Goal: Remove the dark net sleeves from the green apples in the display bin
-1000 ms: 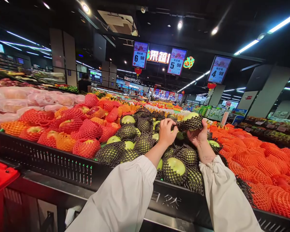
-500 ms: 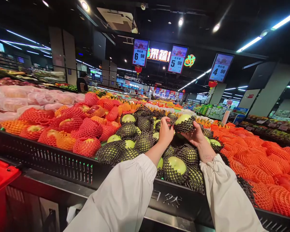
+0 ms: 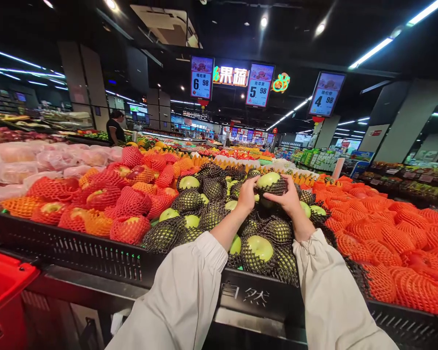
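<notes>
A green apple [image 3: 269, 180], its lower part in a black foam net, is held above the heap of netted green apples [image 3: 260, 249]. My right hand [image 3: 290, 200] grips it from the right, thumb under its near side and fingers behind. On the left side, my left hand [image 3: 246, 195] has its fingers closed against the apple's edge; the fingertips are partly hidden. Both forearms, in pale sleeves, reach over the front edge of the black display tray [image 3: 200, 287].
Red apples in red and orange nets [image 3: 131, 228] lie to the left, orange-netted fruit [image 3: 383, 238] to the right. A red basket [image 3: 7, 291] stands at lower left. Price signs [image 3: 260, 85] hang overhead. A person [image 3: 115, 129] stands far back left.
My left hand has come against the apple's left edge, and the apple has turned slightly in my right hand. The view has shifted a little. The distant person appears more upright.
</notes>
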Demonstrator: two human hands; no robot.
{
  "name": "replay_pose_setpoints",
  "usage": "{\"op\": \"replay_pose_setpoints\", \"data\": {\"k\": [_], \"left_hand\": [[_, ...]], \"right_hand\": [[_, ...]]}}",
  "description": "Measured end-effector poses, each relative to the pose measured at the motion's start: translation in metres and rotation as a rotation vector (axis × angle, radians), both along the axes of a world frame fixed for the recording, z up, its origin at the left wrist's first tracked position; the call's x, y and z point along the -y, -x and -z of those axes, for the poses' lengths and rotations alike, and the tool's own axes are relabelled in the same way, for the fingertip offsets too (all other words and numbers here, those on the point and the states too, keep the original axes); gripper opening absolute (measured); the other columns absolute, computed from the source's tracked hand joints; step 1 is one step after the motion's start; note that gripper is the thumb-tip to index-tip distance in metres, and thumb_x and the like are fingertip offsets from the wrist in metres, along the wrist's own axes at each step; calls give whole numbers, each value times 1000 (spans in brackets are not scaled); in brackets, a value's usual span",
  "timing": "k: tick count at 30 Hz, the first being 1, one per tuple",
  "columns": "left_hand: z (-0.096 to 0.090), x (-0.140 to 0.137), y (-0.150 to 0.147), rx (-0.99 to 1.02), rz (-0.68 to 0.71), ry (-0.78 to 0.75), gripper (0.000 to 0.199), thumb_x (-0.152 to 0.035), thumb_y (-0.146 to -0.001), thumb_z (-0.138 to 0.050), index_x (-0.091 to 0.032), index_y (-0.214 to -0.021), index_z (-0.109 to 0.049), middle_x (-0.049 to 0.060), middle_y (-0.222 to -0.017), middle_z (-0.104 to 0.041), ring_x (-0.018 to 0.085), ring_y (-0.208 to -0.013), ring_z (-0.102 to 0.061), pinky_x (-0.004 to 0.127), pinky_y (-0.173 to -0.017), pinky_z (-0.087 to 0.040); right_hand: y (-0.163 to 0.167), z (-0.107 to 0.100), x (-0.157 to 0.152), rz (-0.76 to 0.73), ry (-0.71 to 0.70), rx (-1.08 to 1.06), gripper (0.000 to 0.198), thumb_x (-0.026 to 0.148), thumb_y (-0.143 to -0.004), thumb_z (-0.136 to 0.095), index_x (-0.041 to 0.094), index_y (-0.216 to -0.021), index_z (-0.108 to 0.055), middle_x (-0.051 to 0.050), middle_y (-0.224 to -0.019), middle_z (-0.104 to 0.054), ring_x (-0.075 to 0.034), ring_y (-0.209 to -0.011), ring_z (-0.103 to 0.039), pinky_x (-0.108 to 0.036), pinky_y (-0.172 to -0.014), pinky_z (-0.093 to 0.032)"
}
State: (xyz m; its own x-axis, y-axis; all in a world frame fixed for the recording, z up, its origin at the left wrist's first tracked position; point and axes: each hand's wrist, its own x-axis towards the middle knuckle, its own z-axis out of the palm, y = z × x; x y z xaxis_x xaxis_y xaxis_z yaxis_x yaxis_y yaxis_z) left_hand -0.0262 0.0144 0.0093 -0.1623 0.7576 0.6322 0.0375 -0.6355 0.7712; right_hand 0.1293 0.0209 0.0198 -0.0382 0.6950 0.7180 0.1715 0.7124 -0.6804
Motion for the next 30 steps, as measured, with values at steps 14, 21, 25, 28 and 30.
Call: {"op": "replay_pose_setpoints", "data": {"k": [14, 21, 25, 28, 30], "left_hand": [[-98, -25, 7, -758, -95, 77, 81, -58, -72, -76, -15, -137, -54, 18, -146, -55, 37, -136, -50, 46, -113, -41], [-79, -88, -6, -1032, -500, -120, 87, -50, -71, -80, -13, -141, -44, 20, -140, -57, 36, -128, -56, 42, -105, -47], [-75, -118, -36, -1105, -443, -56, 82, -54, -69, -81, -15, -135, -50, 17, -133, -63, 34, -122, -61, 39, -99, -50], [-76, -137, -62, -1126, -361, 68, 87, -57, -67, -82, -16, -138, -50, 16, -136, -63, 34, -123, -61, 39, -100, -51], [-76, -148, -79, -1167, -310, 129, 90, -54, -67, -82, -17, -142, -48, 15, -143, -60, 33, -127, -60, 39, -104, -49]], "right_hand": [[-11, -6, 10, 435, -374, 186, 108, 29, -73, -74, 20, -158, -7, -20, -163, -23, -32, -142, -42, -52, -114, -41], [-24, 3, -6, 1020, 132, -241, 79, 21, -76, -57, 1, -147, -29, -30, -148, -42, -40, -138, -40, -53, -117, -28], [-15, 6, -7, 987, 226, -169, 80, 26, -79, -58, -4, -148, -29, -31, -148, -43, -41, -138, -39, -50, -117, -27], [-7, 5, -3, 981, 261, -122, 82, 31, -82, -59, -1, -151, -29, -28, -152, -40, -40, -139, -36, -50, -117, -28], [-3, 5, 0, 955, 309, -53, 80, 33, -84, -58, 5, -154, -30, -24, -160, -32, -39, -144, -30, -52, -116, -29]]}}
